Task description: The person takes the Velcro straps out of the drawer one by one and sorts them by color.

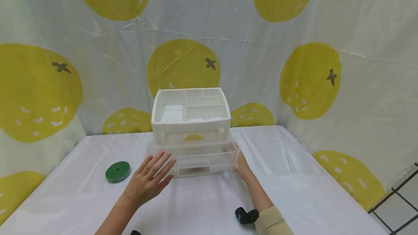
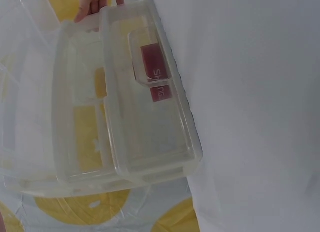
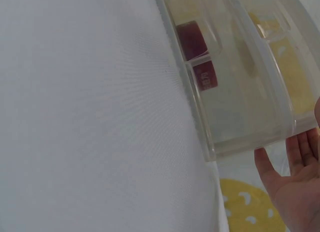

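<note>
Nearest came a beige sleeve (image 1: 273, 222). On the counter (image 1: 199, 206) stood a plastic drawer box (image 1: 191, 126); the left hand (image 1: 148, 180), fingers apart, was near its front left, the right hand (image 1: 241, 164) at its right side, grip impossible to tell.

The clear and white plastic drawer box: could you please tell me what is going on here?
A person's right hand touches the right side of the white-topped, clear plastic drawer box. The left hand, with its fingers straight, is near the box's front left corner; I cannot tell whether it touches. The box stands on a white-covered table, and a flat, round green object lies to its left.
</note>
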### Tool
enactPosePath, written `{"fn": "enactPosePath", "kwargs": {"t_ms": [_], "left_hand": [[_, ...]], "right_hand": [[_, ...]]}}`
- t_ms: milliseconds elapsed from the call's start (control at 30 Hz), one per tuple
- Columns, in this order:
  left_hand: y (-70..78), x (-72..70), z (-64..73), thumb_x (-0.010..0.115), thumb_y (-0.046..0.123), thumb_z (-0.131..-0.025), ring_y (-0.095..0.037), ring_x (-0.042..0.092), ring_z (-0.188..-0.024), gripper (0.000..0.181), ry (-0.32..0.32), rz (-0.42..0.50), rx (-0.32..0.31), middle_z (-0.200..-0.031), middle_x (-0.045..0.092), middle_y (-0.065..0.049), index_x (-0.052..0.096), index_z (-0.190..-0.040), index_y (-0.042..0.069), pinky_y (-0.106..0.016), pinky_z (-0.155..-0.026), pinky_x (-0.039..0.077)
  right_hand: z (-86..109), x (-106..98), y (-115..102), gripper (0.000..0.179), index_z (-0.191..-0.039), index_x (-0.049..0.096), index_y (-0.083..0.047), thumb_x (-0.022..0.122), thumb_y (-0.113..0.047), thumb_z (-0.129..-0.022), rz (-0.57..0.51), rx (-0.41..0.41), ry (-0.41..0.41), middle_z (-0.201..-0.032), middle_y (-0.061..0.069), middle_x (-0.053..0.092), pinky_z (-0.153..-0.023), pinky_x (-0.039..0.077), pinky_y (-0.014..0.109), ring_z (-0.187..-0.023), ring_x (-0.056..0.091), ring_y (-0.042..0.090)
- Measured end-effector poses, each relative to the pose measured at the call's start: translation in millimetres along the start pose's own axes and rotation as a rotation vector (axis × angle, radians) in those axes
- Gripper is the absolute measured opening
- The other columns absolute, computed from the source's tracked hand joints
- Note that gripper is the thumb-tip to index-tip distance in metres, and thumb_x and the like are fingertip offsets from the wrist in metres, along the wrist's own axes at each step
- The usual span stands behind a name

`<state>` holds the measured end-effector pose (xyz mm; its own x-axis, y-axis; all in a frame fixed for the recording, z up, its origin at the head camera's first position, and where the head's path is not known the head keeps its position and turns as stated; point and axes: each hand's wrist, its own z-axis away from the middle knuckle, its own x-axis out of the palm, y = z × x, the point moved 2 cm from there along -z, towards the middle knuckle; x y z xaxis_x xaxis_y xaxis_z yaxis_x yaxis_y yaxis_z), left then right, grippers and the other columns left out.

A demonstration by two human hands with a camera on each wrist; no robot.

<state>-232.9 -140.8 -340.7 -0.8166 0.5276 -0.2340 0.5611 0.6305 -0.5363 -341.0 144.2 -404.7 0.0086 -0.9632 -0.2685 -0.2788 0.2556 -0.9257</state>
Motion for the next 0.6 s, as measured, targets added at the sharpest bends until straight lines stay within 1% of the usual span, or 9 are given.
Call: {"fn": "enactPosePath", "kwargs": {"t_ms": [100, 167, 233, 300, 333, 400, 500, 567, 600], "left_hand": [[-1.0, 0.6, 2.0, 0.044, 0.028, -0.095, -0.026, 0.049, -0.116, 0.036, -0.02, -0.001, -0.011, -0.113, 0.059, -0.015, 0.057, -0.118, 0.004, -0.036, -0.113, 0.02], [-2.2, 1.3, 2.2, 0.044, 0.028, -0.095, -0.026, 0.049, -0.115, 0.036, -0.028, -0.001, -0.019, -0.113, 0.059, -0.015, 0.057, -0.117, 0.004, -0.036, -0.114, 0.02], [-3.1, 1.9, 2.8, 0.043, 0.028, -0.095, -0.026, 0.05, -0.114, 0.035, -0.03, 0.001, -0.025, -0.114, 0.059, -0.016, 0.057, -0.116, 0.004, -0.036, -0.113, 0.02], [-3.8, 2.6, 3.2, 0.043, 0.028, -0.095, -0.027, 0.05, -0.112, 0.034, -0.03, 0.003, -0.031, -0.114, 0.059, -0.016, 0.058, -0.115, 0.004, -0.036, -0.113, 0.02], [-4.3, 3.4, 3.1, 0.043, 0.028, -0.095, -0.027, 0.05, -0.112, 0.034, -0.029, 0.003, -0.034, -0.114, 0.059, -0.016, 0.058, -0.115, 0.004, -0.036, -0.113, 0.021], [-5.5, 5.3, 3.3, 0.043, 0.027, -0.095, -0.027, 0.051, -0.11, 0.034, -0.033, 0.006, -0.041, -0.115, 0.059, -0.016, 0.058, -0.114, 0.003, -0.036, -0.113, 0.021], [-7.9, 8.6, 3.4, 0.043, 0.028, -0.096, -0.028, 0.051, -0.109, 0.034, -0.044, 0.015, -0.054, -0.117, 0.058, -0.017, 0.058, -0.114, 0.003, -0.036, -0.113, 0.02], [-9.8, 11.2, 3.5, 0.043, 0.027, -0.095, -0.028, 0.051, -0.11, 0.035, -0.048, 0.019, -0.06, -0.118, 0.058, -0.017, 0.058, -0.114, 0.003, -0.036, -0.114, 0.02], [-10.9, 12.5, 3.4, 0.043, 0.027, -0.095, -0.028, 0.051, -0.11, 0.035, -0.049, 0.02, -0.063, -0.118, 0.057, -0.017, 0.058, -0.114, 0.002, -0.036, -0.114, 0.019]], "right_hand": [[-1.1, 1, -1, 0.045, -0.13, 0.039, -0.006, 0.048, -0.03, -0.093, 0.004, 0.031, 0.008, -0.117, 0.015, 0.053, -0.09, 0.046, 0.04, -0.103, 0.053, 0.026], [-1.6, 1, -2, 0.048, -0.132, 0.037, -0.007, 0.047, -0.033, -0.093, 0.016, 0.043, 0.011, -0.117, 0.015, 0.053, -0.091, 0.046, 0.041, -0.104, 0.054, 0.026], [-1.3, 1, -3, 0.046, -0.13, 0.038, -0.006, 0.046, -0.033, -0.094, 0.036, 0.038, 0.01, -0.117, 0.015, 0.052, -0.093, 0.043, 0.044, -0.106, 0.052, 0.027], [-0.8, 1, -2, 0.045, -0.131, 0.037, -0.006, 0.044, -0.031, -0.094, 0.048, 0.038, 0.005, -0.12, 0.016, 0.051, -0.097, 0.039, 0.048, -0.111, 0.049, 0.03], [-0.8, 1, -1, 0.044, -0.131, 0.036, -0.005, 0.043, -0.029, -0.095, 0.046, 0.036, 0.005, -0.122, 0.018, 0.05, -0.099, 0.037, 0.05, -0.114, 0.047, 0.033], [-0.9, 0, 0, 0.046, -0.135, 0.033, -0.004, 0.04, -0.027, -0.096, 0.04, 0.032, 0.005, -0.131, 0.021, 0.044, -0.104, 0.029, 0.053, -0.124, 0.04, 0.038], [-1.3, 0, 1, 0.049, -0.14, 0.026, -0.002, 0.037, -0.024, -0.098, 0.035, 0.024, 0.002, -0.142, 0.024, 0.032, -0.11, 0.019, 0.054, -0.133, 0.026, 0.04], [-1.8, -1, 1, 0.052, -0.141, 0.022, -0.001, 0.036, -0.026, -0.098, 0.043, 0.021, 0.003, -0.145, 0.024, 0.026, -0.11, 0.015, 0.053, -0.135, 0.02, 0.041], [-2.2, -1, 1, 0.052, -0.141, 0.023, -0.001, 0.037, -0.026, -0.097, 0.043, 0.024, 0.002, -0.145, 0.024, 0.027, -0.11, 0.016, 0.053, -0.135, 0.02, 0.041]]}}
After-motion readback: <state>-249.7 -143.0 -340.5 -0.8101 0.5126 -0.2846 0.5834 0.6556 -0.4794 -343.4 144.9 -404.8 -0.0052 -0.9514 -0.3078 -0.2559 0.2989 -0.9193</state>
